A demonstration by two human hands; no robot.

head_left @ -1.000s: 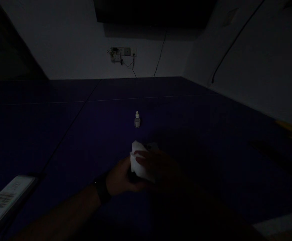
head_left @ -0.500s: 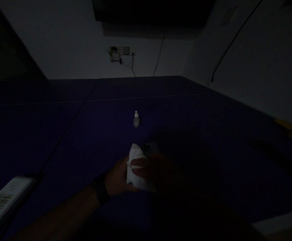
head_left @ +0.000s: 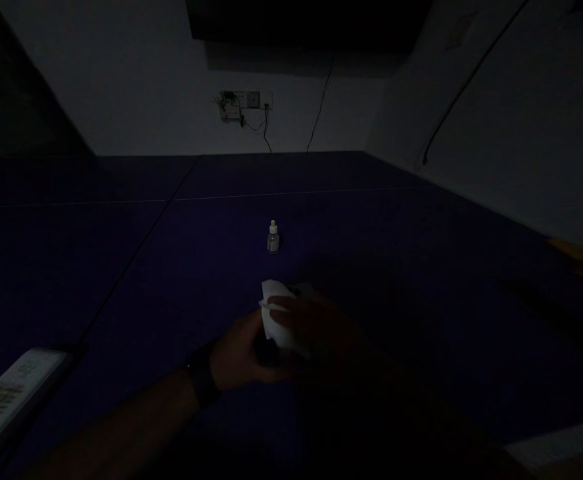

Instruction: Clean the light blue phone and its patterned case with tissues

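In the dim light, my left hand (head_left: 234,353), with a dark band on its wrist, is closed around what looks like a phone. Most of the phone (head_left: 305,289) is hidden; only its top end with a camera bump shows. My right hand (head_left: 316,323) presses a white cloth or tissue (head_left: 277,320) over it, the fingers bent on top. Deep shadow swallows much of the right hand and forearm. Beyond both hands, a small dropper bottle (head_left: 273,240) with a white cap and pale label stands upright on the dark blue surface (head_left: 211,247).
A long white box (head_left: 16,393) with printing lies at the lower left. At the far wall are sockets with cables (head_left: 241,103), below a dark screen (head_left: 301,23). Something yellow-orange (head_left: 579,253) rests by the right wall, where a black cable (head_left: 461,90) hangs.
My right hand has shifted the white cloth slightly upward and bunched it, so more of the phone's top is covered and a dark gap shows by my left thumb. The bottle stays put.
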